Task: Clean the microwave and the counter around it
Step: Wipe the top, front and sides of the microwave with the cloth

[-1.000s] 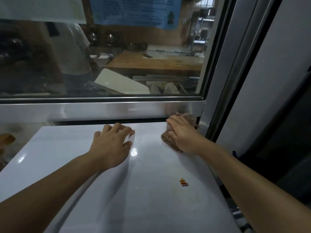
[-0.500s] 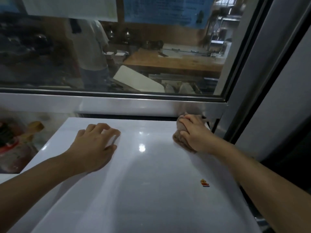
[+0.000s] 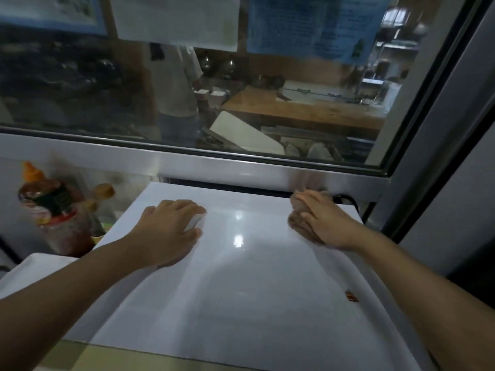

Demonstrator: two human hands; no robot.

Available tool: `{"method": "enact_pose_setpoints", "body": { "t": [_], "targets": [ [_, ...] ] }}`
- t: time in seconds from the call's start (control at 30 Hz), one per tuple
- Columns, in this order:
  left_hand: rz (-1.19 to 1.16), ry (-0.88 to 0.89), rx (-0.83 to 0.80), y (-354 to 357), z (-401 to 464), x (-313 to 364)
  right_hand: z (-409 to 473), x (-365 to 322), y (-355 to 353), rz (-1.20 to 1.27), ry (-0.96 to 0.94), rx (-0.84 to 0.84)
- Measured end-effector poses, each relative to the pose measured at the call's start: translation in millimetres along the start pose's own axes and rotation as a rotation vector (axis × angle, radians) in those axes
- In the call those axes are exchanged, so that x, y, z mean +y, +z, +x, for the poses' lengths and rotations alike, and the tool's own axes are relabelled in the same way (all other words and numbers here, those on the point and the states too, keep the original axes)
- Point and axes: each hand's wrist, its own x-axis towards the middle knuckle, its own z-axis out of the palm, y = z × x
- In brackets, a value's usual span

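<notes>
Microwave [image 3: 241, 303] top fills the lower half of the head view: a flat, glossy white panel that throws back two bright glints of lamp light near its middle. It sits against a brushed metal window frame [image 3: 214, 170], its back edge just under the frame's lower rail.

At the back right corner the right hand [image 3: 325, 223] lies over a brownish cloth [image 3: 294, 223], fingers curled down around the bunched fabric and pressing it onto the panel. The cloth looks soft and crumpled, and only its left fringe shows beyond the knuckles. Holding it wadded this way probably puts more pressure on one patch, which suits scrubbing a corner where grime collects against the rail.

The left hand [image 3: 171, 228] rests palm-down near the back left corner, fingers spread loosely and laid flat, gripping nothing. It seems to serve as a brace, steadying the body, and perhaps the appliance, while the other arm pushes.

Close to the right edge, nearer the front, a small reddish smear [image 3: 351, 295] remains on the white surface, well apart from the cloth; by the look of it that spot has not yet been wiped.

Off the left edge stand a sauce bottle [image 3: 51, 210] with an orange cap and a smaller bottle with a yellowish cap [image 3: 103, 192], both blurred. Papers [image 3: 176, 20] hang on the window glass above.
</notes>
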Motion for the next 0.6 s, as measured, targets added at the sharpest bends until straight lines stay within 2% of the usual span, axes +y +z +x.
{"method": "enact_pose_setpoints", "body": {
  "t": [0.1,0.23,0.33,0.5,0.6],
  "targets": [
    [0.133,-0.076,0.059,-8.7,-23.4,-18.5,-12.5,22.9,-6.5,-0.016,0.006,0.001],
    [0.177,-0.181,-0.027,-20.8,-38.3,-41.6,-0.4,2.4,1.3,0.016,-0.005,0.032],
    [0.106,-0.182,-0.057,-21.8,-37.6,-47.8,17.6,-37.7,14.5,0.034,-0.078,0.053],
    [0.087,-0.103,0.011,-19.6,-36.4,-56.8,70.6,-136.2,39.2,0.041,-0.236,0.045],
    [0.1,-0.038,0.045,-14.6,-40.7,-63.6,96.3,-182.9,47.9,0.079,-0.255,0.007]
  ]
}}
